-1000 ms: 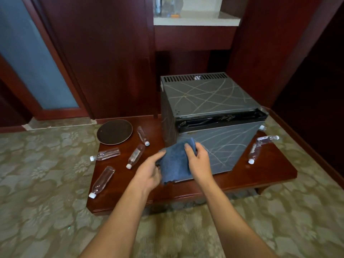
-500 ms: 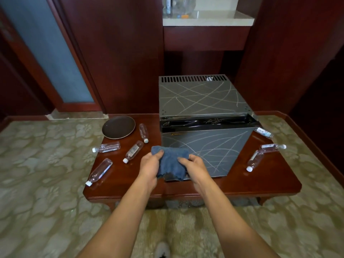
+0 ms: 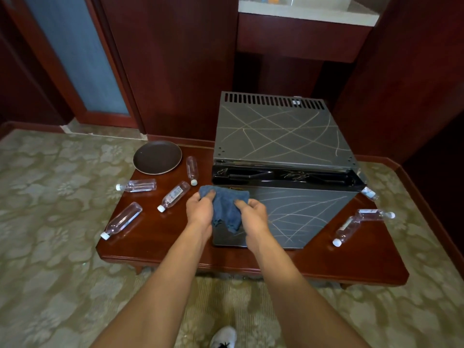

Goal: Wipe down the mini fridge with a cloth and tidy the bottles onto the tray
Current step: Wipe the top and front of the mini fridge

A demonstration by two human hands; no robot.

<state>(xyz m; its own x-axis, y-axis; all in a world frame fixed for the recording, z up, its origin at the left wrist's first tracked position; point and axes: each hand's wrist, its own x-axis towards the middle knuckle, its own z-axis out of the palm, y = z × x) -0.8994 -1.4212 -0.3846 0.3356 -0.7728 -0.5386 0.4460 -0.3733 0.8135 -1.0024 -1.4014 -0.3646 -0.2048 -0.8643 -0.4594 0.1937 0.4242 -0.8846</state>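
Both our grips, left hand (image 3: 200,209) and right hand (image 3: 253,214), clutch the cloth (image 3: 226,204); tray (image 3: 157,157) holds nothing, bottles (image 3: 173,196) lie on worktop (image 3: 326,262).

The scene is lit softly and evenly, at moderate brightness, and no hard shadows are cast. The dark wood panelling at the sides and rear is left dim. Pale sheen is seen on the polished bench (image 3: 326,262), and faint reflections are picked up beneath the bottles. The white counter (image 3: 308,11) at the top is rendered bright, almost washed out. Straight edges are bowed outward toward the frame borders by the wide-angle lens. Slight softness is noted throughout.
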